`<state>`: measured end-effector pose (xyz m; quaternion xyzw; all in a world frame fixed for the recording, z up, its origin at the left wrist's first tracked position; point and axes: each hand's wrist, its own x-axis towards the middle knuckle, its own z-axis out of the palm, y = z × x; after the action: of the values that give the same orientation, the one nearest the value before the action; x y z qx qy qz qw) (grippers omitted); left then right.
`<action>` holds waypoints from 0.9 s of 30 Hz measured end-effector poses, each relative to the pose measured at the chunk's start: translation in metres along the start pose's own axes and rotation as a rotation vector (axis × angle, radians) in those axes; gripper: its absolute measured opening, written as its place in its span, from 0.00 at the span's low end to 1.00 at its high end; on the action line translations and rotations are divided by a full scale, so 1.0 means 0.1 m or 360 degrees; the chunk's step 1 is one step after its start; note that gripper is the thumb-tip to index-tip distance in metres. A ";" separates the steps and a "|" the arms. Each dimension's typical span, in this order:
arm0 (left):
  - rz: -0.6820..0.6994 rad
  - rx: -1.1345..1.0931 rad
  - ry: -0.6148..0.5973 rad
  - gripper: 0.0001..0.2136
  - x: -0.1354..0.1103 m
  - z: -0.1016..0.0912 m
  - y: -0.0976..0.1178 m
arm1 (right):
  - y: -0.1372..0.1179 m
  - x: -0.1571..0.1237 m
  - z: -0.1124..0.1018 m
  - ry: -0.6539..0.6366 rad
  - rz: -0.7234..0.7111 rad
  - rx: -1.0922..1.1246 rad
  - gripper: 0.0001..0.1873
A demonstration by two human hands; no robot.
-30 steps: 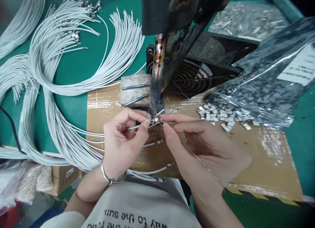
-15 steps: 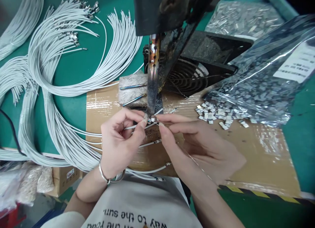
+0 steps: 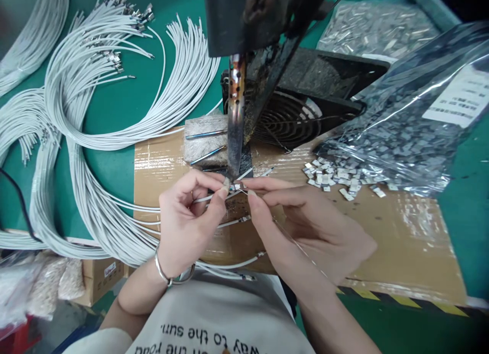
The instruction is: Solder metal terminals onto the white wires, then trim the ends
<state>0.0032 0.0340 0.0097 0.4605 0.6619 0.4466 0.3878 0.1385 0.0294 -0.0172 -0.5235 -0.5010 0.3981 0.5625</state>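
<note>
I see left hand (image 3: 191, 217) pinching white wire (image 3: 203, 197) near soldering iron (image 3: 235, 122) tip, right hand (image 3: 305, 225) pinching thin silvery wire (image 3: 300, 247) between thumb and fingers.

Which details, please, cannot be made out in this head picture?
All in the head view:
White wire: partly hidden by the left hand.
Tip of the thin wire: too small.
Label: print too small.
Fan: partly behind the metal tube.
Shirt lettering: cut by the bottom edge.
</note>
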 end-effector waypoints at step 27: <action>0.0438 0.0377 0.0041 0.08 -0.34 0.02 -0.18 | 0.08 -0.13 -0.08 -0.0102 0.0037 0.0075 0.11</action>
<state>0.0095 -0.0017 -0.0044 0.5834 0.6455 0.4201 0.2576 0.1447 0.0164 -0.0266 -0.5029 -0.5030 0.4329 0.5538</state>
